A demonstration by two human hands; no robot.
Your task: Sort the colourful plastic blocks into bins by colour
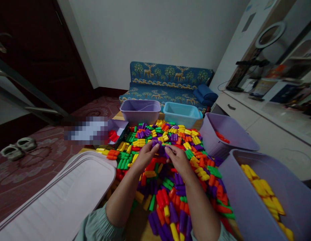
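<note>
Both my hands are raised over a wide heap of bullet-shaped plastic building blocks (pixel 125 162) in red, orange, yellow, green and purple. My left hand (pixel 146 154) pinches purple blocks (pixel 157 144) between thumb and fingers. Close beside it, my right hand (pixel 177 157) has its thumb and fingers closed on the right end of the purple pieces. Whether these pieces are joined into one is hard to see. Below my wrists lie purple, red, orange and yellow blocks (pixel 170 211), several of them stuck together.
Purple bin (pixel 140 115) and blue bin (pixel 182 115) stand at the table's far edge. On the right, one purple bin (pixel 228 149) holds orange-red blocks, another (pixel 246 197) yellow ones. Stacked pale lids (pixel 77 187) lie left, near a box (pixel 120 129) with red blocks. Behind is a sofa (pixel 168 80).
</note>
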